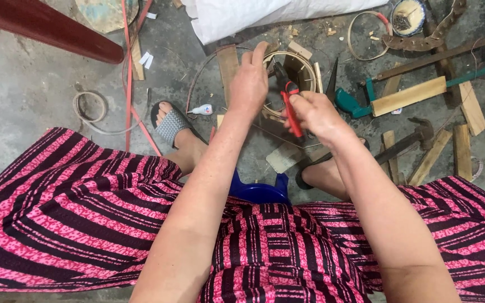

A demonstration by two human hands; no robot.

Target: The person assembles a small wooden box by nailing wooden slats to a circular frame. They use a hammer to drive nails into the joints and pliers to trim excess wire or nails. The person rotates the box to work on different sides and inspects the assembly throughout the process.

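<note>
We look down over our lap onto a concrete floor (pixel 23 84) strewn with offcuts. Our left hand (pixel 249 83) is closed on the near rim of the hoop (pixel 301 63), a round frame of thin bent strip standing on the floor just ahead of our feet; fingers curl over the rim, thumb up. Our right hand (pixel 315 115) is wrapped round the red handles of the pliers (pixel 288 101), gripping them firmly.

Key relation: the pliers' long axis runs from the right hand up and to the left, so the dark nose sits against the hoop rim just right of the left hand. Nose and left fingers are very near each other, nearly touching. We cannot tell whether the nose is actually biting the strip or a wire; it is too small and dark there.

The hoop lies straight ahead of both hands, slightly left of the right hand and directly under the left. The left hand is the nearer one and is already on it; the right reaches it only through the tool.

Around: a green-framed saw (pixel 422 73) lies to the right, well apart from the hoop, with a hammer (pixel 413 137) nearer us. A small glue bottle (pixel 202 110) lies left by the sandal (pixel 170 124).
</note>
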